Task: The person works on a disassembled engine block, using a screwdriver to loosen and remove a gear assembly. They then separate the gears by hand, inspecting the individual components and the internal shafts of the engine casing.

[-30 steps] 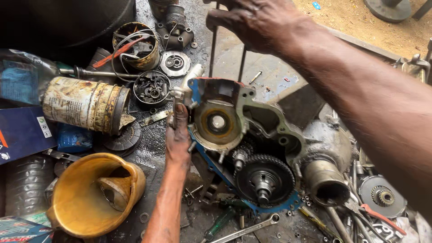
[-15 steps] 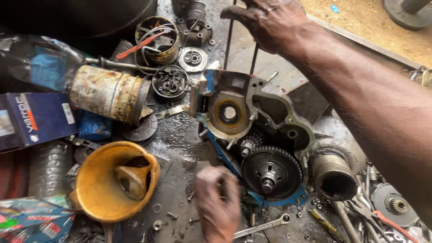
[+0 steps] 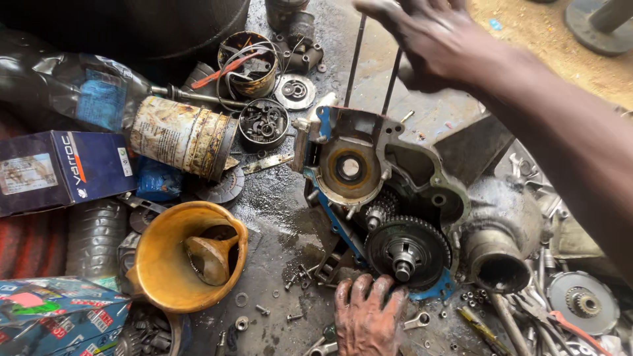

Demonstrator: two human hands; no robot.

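A dented yellow funnel [image 3: 188,260] and 1 rusty ribbed can [image 3: 183,137] lie left of the oily engine case [image 3: 389,198], whose 1 big toothed gear [image 3: 407,252] sits just above the greasy left hand [image 3: 366,320], fingers loosely spread, while the right hand [image 3: 438,41] hovers above, open, holding nothing.

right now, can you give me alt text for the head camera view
An opened engine case with a large black gear lies on a greasy bench; the left hand rests just below the gear and the right hand hovers over two upright studs. An orange funnel, a rusty can and scattered bolts lie to the left.
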